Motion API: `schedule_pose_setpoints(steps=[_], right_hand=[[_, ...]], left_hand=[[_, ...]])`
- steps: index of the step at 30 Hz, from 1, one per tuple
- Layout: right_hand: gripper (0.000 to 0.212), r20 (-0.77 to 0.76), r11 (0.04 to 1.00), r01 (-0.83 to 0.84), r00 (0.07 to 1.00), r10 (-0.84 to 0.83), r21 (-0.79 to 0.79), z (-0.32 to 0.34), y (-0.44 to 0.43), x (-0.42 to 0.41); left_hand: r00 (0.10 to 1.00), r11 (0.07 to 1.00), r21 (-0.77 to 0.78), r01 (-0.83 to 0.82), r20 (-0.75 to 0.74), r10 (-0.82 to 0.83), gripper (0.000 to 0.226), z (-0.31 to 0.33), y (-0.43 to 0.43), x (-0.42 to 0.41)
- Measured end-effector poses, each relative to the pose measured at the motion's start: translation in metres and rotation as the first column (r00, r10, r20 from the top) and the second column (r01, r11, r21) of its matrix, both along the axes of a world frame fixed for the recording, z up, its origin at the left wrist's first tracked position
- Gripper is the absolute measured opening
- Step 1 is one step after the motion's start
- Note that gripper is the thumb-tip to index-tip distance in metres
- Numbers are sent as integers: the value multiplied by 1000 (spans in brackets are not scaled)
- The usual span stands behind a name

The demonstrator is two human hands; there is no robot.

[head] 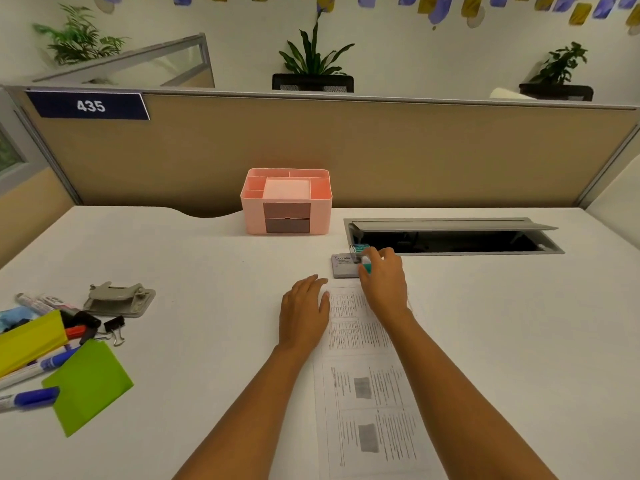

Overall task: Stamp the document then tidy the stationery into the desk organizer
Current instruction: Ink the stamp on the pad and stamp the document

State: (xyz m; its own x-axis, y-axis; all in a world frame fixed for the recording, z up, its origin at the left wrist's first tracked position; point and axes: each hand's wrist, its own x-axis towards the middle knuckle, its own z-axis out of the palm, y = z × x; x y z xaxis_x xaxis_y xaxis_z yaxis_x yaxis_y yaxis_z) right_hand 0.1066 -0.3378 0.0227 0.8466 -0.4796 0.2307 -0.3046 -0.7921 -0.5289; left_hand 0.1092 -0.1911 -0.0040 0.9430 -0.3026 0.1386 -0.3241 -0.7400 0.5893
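Observation:
A printed document [367, 393] lies on the white desk in front of me. My left hand [303, 311] rests flat on the paper's top left edge, fingers straight. My right hand [384, 275] grips a small teal and white stamp [363, 259] over a grey ink pad [343, 266] just beyond the paper. A pink desk organizer [286, 201] with two small drawers stands at the back centre. At the far left lie markers [41, 368], a grey hole punch [119, 299], a black binder clip [115, 325], and yellow [31, 341] and green [88, 386] sticky-note pads.
An open cable hatch [453, 237] with a raised grey lid is sunk in the desk to the right of the ink pad. A beige partition [346, 150] closes off the back of the desk.

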Motion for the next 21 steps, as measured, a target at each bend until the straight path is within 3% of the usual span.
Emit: schedule_pose_setpoints(steps=[15, 21], right_hand=[[38, -4, 998, -47, 999, 47, -33, -29, -7, 14], [29, 118, 998, -33, 993, 27, 48, -26, -9, 15]], left_hand=[[1000, 990, -137, -30, 1, 31, 40, -15, -13, 24], [1000, 991, -131, -20, -10, 18, 41, -16, -12, 24]])
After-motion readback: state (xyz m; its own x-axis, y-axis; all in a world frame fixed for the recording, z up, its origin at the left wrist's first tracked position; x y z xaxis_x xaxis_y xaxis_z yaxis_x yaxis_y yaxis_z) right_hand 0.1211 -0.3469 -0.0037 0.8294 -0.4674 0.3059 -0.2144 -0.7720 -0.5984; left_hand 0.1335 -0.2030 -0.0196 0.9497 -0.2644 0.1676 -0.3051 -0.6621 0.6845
